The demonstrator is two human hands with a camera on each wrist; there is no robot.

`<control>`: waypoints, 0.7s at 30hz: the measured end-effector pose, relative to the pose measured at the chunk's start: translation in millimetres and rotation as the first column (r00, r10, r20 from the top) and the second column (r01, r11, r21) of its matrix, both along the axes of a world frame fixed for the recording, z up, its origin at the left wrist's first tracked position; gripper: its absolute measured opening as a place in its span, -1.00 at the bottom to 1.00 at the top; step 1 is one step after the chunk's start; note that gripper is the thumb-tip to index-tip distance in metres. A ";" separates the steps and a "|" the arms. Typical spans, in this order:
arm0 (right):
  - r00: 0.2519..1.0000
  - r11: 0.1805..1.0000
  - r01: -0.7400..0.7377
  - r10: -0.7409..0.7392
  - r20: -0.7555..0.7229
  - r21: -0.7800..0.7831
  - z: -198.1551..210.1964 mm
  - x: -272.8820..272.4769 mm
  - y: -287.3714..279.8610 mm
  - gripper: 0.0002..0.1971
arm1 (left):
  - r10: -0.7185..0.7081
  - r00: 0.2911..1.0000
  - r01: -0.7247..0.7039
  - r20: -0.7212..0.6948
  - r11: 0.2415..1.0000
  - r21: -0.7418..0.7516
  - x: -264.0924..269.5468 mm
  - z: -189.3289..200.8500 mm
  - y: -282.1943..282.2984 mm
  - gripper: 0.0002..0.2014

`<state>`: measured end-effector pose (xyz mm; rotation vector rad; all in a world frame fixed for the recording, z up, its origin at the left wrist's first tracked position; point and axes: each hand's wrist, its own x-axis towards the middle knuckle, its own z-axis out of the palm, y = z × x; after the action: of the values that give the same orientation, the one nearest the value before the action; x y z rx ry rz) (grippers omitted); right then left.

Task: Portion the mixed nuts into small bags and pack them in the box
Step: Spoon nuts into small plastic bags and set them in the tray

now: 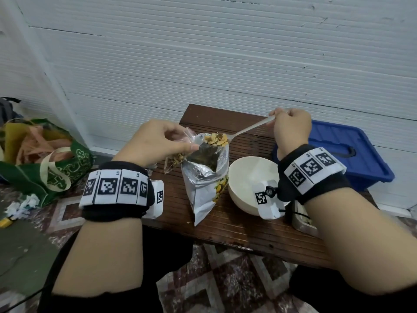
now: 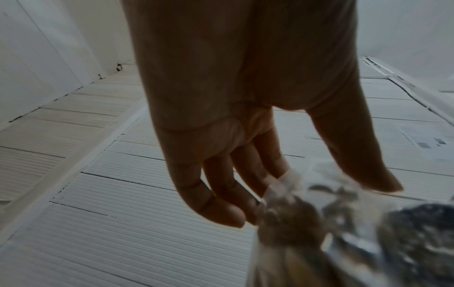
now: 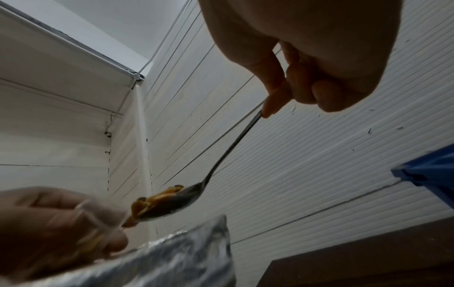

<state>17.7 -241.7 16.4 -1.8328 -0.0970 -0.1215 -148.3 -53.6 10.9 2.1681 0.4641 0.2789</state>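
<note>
A silver foil nut pouch stands open on the brown table. My left hand pinches the rim of a small clear plastic bag with some nuts in it, just left of the pouch mouth. In the left wrist view the small bag hangs from my thumb and fingers. My right hand grips the handle of a metal spoon. Its bowl, heaped with mixed nuts, hovers above the pouch, close to the small bag. From the right wrist, the spoon shows nuts at its edge.
A white bowl sits right of the pouch. A blue plastic box lid lies at the table's far right by the white wall. A green tote bag and crumpled paper lie on the floor to the left.
</note>
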 end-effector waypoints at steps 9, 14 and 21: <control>0.988 0.990 -0.123 0.129 0.083 -0.074 19.3 -10.0 20.3 -0.74 | -0.008 1.000 0.009 -0.017 0.996 0.086 10.2 -3.1 -7.7 -0.55; 0.971 0.975 -0.175 0.194 0.140 -0.137 22.2 -16.8 31.6 -0.74 | 0.015 1.000 -0.014 -0.010 0.995 0.098 12.5 -5.0 -8.9 -0.46; 0.941 0.969 -0.238 0.247 0.231 -0.065 30.9 -29.3 37.5 -0.70 | 0.022 0.998 -0.029 0.053 0.993 0.117 18.6 -4.7 -22.2 -0.54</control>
<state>-11.6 -204.2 47.4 -1.8210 -0.4955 -0.1664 -129.7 -75.8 6.2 2.2650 0.4562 0.3846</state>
